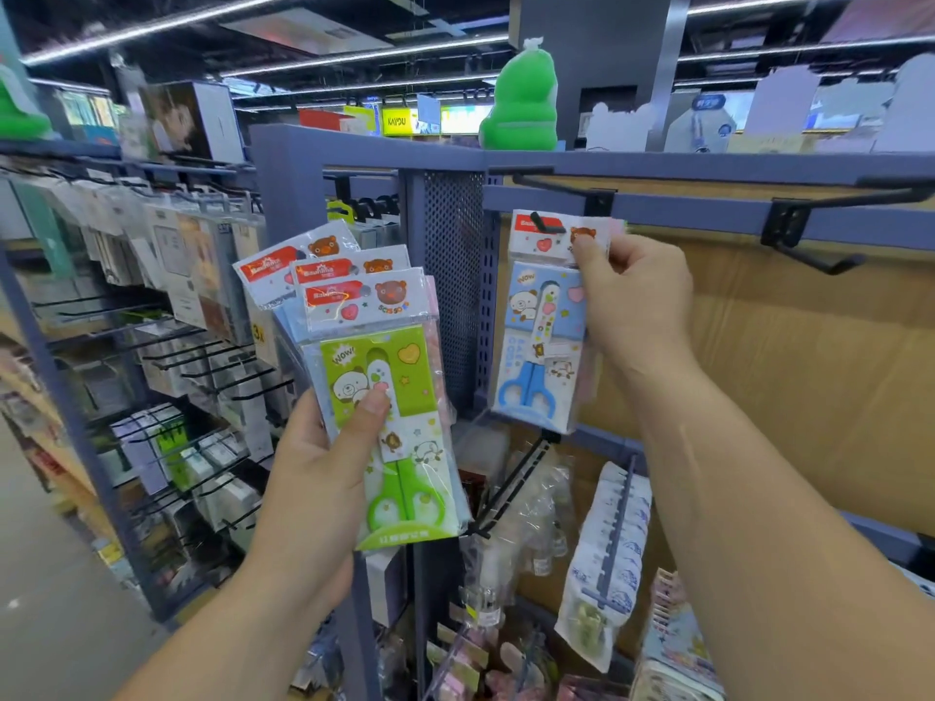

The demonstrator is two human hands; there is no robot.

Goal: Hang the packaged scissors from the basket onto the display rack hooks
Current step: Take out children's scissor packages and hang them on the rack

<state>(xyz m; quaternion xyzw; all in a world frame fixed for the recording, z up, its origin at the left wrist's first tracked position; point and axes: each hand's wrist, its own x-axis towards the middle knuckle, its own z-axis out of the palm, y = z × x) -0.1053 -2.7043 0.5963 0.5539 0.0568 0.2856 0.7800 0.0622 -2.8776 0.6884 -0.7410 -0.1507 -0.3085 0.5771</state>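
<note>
I'm pinching the stiff card top of the light, slippery blue scissors pack [544, 341] in my right hand [632, 290], threading it onto the hook [546, 224], while my left hand [324, 462] is clamping the fanned spare packs [364, 356].

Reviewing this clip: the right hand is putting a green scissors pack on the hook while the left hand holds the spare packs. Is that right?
Not quite. The head view shows that the pack the right hand is putting on the hook is blue, not green. The green pack fronts the spare packs in the left hand.
</note>
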